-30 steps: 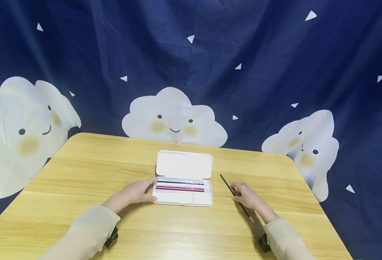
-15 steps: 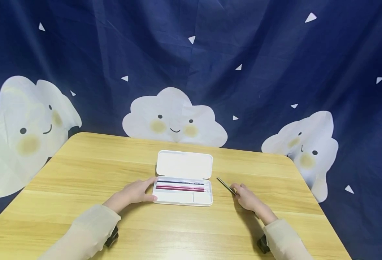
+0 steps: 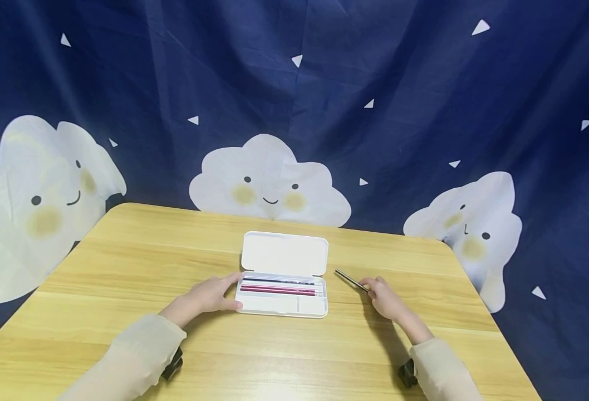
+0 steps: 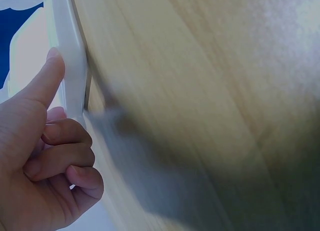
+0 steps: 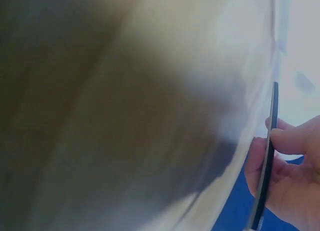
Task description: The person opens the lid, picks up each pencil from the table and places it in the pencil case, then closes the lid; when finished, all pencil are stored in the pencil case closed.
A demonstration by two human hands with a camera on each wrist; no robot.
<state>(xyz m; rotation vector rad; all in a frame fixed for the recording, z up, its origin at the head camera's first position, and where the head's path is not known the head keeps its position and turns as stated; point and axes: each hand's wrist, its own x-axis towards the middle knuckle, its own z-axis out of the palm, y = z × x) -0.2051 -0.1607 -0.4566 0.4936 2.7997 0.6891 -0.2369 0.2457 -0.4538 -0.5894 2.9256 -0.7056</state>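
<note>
A white pencil case (image 3: 269, 305) lies open on the table, its lid (image 3: 284, 253) tipped back. In its tray are a dark pencil (image 3: 279, 282) and red pencils (image 3: 276, 290). My left hand (image 3: 211, 295) holds the left end of the case, thumb at the front corner and index finger at the back. In the left wrist view the thumb (image 4: 47, 78) lies along the white side while other fingers curl. My right hand (image 3: 387, 303), right of the case, pinches a dark pencil (image 5: 268, 166) between thumb and fingers, above the table. Its far end points toward the case.
The wooden table (image 3: 174, 234) has a rounded far edge. Behind it hangs a dark blue curtain (image 3: 254, 72) with smiling clouds and white triangles. A small black device (image 3: 407, 373) sits beneath the right cuff, another black device (image 3: 173, 365) beneath the left.
My right hand has lifted the dark pencil off the table and turned it, its tip toward the case, then shifted slightly right. The left hand and the case have stayed put.
</note>
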